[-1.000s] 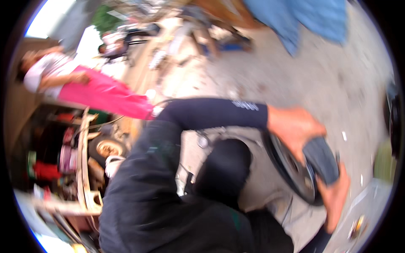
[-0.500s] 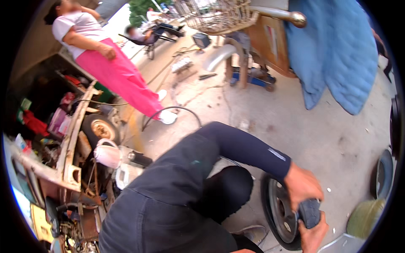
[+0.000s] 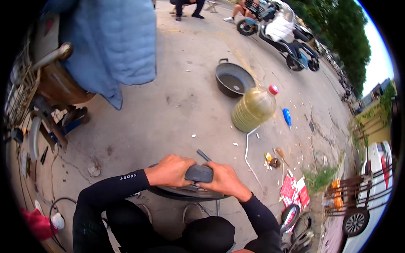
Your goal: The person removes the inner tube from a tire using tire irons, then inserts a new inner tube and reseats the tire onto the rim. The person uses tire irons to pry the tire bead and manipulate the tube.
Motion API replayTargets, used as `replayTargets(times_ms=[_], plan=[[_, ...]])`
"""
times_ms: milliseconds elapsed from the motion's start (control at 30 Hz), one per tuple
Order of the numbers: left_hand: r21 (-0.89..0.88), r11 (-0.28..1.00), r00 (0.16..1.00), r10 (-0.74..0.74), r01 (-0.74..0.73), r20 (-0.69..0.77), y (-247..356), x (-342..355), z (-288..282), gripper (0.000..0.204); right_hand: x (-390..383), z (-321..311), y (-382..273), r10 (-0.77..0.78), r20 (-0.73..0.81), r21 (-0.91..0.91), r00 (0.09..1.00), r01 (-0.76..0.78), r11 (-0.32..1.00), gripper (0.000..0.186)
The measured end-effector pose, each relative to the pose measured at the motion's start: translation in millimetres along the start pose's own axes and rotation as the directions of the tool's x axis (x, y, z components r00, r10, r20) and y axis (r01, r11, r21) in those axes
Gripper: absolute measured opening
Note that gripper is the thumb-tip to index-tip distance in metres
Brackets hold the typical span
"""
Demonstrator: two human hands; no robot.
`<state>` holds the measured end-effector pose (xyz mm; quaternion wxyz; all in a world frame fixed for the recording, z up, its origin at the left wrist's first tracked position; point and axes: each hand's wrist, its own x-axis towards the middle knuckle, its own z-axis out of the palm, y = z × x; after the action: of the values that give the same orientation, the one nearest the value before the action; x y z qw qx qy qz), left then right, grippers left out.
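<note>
Both hands are closed on a dark rubber piece (image 3: 199,173) with a rounded top, one at each end. My left hand (image 3: 172,170) grips its left end. My right hand (image 3: 223,179) holds the other end, thumb up against its side. Just under them is a black wheel (image 3: 185,195), mostly covered by my hands and forearms. Whether the rubber piece is a loose block or part of the wheel's tyre, I cannot tell. A short dark bar (image 3: 203,155) shows just beyond my hands.
Ahead are a big jug of yellowish liquid (image 3: 254,109) and a dark basin (image 3: 228,74). A blue bottle (image 3: 287,117) lies to their right. A blue quilted cover (image 3: 114,46) hangs at the left. Tyres (image 3: 301,225) and red-white cardboard (image 3: 291,189) lie right; scooters (image 3: 280,31) stand behind.
The view has swung far to the right, bringing the jug, basin and scooters into sight. Both hands still hold the rubber piece over the wheel, now in front of my knees.
</note>
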<state>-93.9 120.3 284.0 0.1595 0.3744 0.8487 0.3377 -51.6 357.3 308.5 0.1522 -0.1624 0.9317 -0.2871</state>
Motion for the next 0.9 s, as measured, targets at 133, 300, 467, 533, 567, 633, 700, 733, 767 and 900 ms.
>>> replayTargets(times_ms=[133, 300, 467, 533, 567, 633, 700, 733, 767, 900], plan=[[-0.023, 0.999, 0.999, 0.044, -0.044, -0.026, -2, 2, 10, 0.080, -8, 11, 27, -0.013, -0.078, -0.078, 0.997, 0.007, 0.997, 0.050], [-0.139, 0.988, 0.996, 0.055, -0.065, -0.076, -18, -27, 17, 0.072, -39, 31, 53, -0.062, -0.179, -0.001, 0.982, 0.063, 0.998, 0.048], [-0.294, 0.954, 0.997, -0.071, 0.058, -0.034, -25, -22, 21, 0.050, -54, 38, 35, 0.001, -0.271, 0.022, 0.963, 0.005, 1.000, 0.047], [-0.324, 0.940, 0.990, -0.132, 0.110, -0.046, -24, -23, 21, 0.046, -49, 32, 31, 0.033, -0.264, 0.028, 0.964, -0.027, 0.999, 0.046], [-0.322, 0.935, 0.984, -0.169, 0.145, -0.049, -27, -23, 15, 0.046, -40, 31, 30, 0.047, -0.274, 0.036, 0.961, -0.038, 0.999, 0.046], [-0.282, 0.949, 0.981, -0.172, 0.140, -0.090, -15, -17, 3, 0.046, -24, 18, 31, 0.008, -0.241, 0.037, 0.971, 0.001, 0.999, 0.047], [-0.202, 0.974, 0.975, -0.142, 0.106, -0.170, -4, -28, -22, 0.047, -8, 6, 27, -0.097, -0.221, 0.085, 0.970, 0.118, 0.989, 0.048], [-0.089, 0.988, 0.975, -0.139, 0.125, -0.171, 10, -32, -42, 0.047, -4, 0, 22, -0.171, -0.267, 0.097, 0.949, 0.202, 0.975, 0.052], [-0.031, 0.991, 0.980, -0.135, 0.132, -0.146, 28, -25, -54, 0.046, -8, 2, 25, -0.145, -0.291, 0.137, 0.946, 0.191, 0.972, 0.055], [0.262, 0.962, 0.996, -0.085, 0.074, 0.031, 19, 17, -48, 0.042, 11, 28, 51, -0.068, -0.213, 0.287, 0.975, 0.129, 0.949, 0.076]])
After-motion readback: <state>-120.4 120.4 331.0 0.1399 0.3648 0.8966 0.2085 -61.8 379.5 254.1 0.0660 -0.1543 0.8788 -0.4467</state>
